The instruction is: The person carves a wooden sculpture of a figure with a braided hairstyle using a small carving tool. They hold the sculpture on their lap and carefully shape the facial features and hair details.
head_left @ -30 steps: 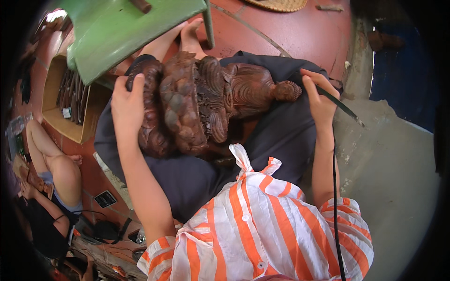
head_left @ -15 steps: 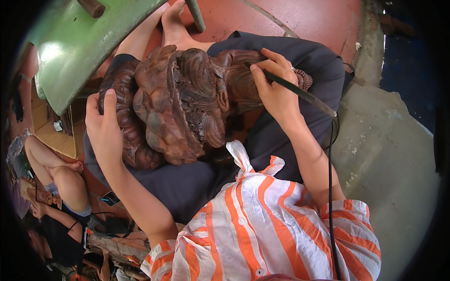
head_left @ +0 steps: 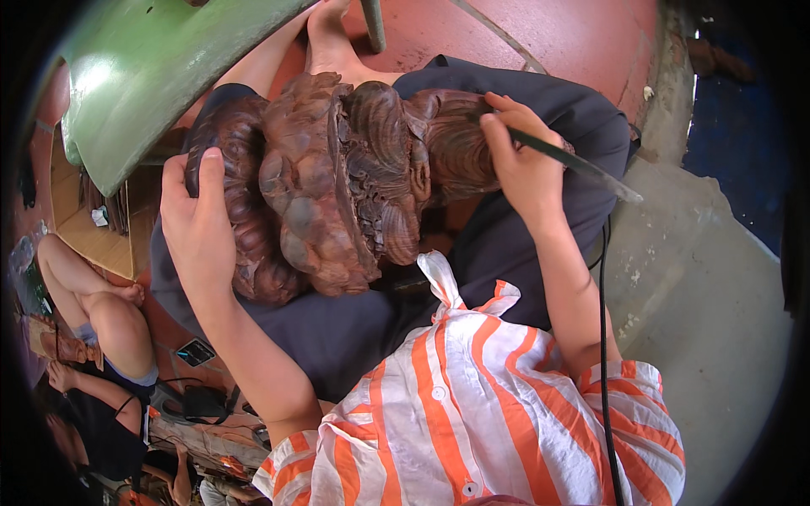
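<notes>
A dark brown carved wooden statue (head_left: 308, 190) lies sideways across my lap, its rounded, lobed base toward the left. Deep curved folds cover its narrower part on the right, where the far end is hidden behind my right hand. My left hand (head_left: 200, 223) is closed on the edge of the base, thumb on top. Between the fingers of my right hand (head_left: 531, 177) is a slim dark tool (head_left: 582, 165) with a pale flat rear end. Its front end lies close to the folded surface; whether it touches, I cannot tell.
A green, smooth-topped piece of furniture (head_left: 160, 93) stands at the upper left. Below it is an open cardboard box (head_left: 89, 228). Another person (head_left: 122, 329) sits at the left, near a phone (head_left: 196, 352) on red tiles. A black cable (head_left: 604, 363) hangs by my right arm, over grey concrete (head_left: 700, 278).
My right hand and the tool have shifted right along the statue, covering its beaded end. The statue and my left hand sit slightly further right in the picture, as the view has moved a little.
</notes>
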A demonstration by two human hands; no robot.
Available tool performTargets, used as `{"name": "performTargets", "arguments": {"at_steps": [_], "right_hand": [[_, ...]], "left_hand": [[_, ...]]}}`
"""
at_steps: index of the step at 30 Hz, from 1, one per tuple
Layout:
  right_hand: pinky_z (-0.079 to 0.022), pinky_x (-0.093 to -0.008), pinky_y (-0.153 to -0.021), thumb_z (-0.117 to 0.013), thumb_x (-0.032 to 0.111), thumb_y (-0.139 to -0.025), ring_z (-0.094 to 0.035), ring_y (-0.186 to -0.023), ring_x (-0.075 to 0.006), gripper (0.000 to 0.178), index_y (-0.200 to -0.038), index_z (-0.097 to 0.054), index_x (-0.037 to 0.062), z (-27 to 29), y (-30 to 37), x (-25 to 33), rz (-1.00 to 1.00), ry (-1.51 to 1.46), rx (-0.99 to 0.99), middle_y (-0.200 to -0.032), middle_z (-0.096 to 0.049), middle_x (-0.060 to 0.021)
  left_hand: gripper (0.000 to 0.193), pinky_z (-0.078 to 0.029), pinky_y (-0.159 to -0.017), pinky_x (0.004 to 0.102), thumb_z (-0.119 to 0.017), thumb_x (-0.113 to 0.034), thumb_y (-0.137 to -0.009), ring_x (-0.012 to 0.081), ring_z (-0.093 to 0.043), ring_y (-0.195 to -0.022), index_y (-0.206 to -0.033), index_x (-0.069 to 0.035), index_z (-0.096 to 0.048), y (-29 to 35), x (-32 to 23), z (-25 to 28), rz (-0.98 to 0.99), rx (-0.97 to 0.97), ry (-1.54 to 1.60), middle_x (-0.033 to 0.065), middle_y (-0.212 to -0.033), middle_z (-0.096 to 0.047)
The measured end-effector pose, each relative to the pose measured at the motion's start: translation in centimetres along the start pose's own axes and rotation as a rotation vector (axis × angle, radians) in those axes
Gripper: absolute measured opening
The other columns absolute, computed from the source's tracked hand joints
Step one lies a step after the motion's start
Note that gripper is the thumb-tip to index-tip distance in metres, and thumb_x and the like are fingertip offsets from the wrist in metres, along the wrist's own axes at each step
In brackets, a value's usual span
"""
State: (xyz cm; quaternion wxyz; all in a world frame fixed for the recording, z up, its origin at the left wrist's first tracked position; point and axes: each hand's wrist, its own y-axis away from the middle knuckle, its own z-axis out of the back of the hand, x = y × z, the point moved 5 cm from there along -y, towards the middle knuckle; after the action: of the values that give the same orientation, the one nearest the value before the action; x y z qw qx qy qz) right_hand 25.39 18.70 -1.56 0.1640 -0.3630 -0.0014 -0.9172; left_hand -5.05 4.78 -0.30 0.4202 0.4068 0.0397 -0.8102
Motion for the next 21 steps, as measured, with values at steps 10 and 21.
{"name": "performTargets", "arguments": {"at_steps": [10,21], "right_hand": [[-0.051,-0.0336,-0.083,-0.067,0.011,-0.084,-0.068,-0.091,-0.0278,0.016,-0.084,-0.068,-0.0058,0.7,-0.3,-1.5,-0.236,-0.181,0.056,-0.105,-0.07,-0.0183],[-0.051,-0.0312,-0.083,-0.065,0.012,-0.088,-0.069,-0.093,-0.0226,0.018,-0.094,-0.069,-0.0047,0.9,-0.2,-1.5,-0.213,-0.178,0.076,-0.106,-0.071,-0.0158]], "left_hand": [[0.045,-0.046,-0.081,0.0371,-0.058,-0.037,-0.092,0.0276,-0.062,-0.083,-0.106,0.006,-0.057,0.3,-0.7,0.1,0.007,-0.039,-0.017,0.0218,-0.088,-0.064],[0.043,-0.045,-0.082,0.0334,-0.056,-0.035,-0.094,0.0212,-0.059,-0.084,-0.108,0.006,-0.058,0.4,-0.8,0.1,-0.013,-0.037,-0.025,0.0163,-0.09,-0.065]]}}
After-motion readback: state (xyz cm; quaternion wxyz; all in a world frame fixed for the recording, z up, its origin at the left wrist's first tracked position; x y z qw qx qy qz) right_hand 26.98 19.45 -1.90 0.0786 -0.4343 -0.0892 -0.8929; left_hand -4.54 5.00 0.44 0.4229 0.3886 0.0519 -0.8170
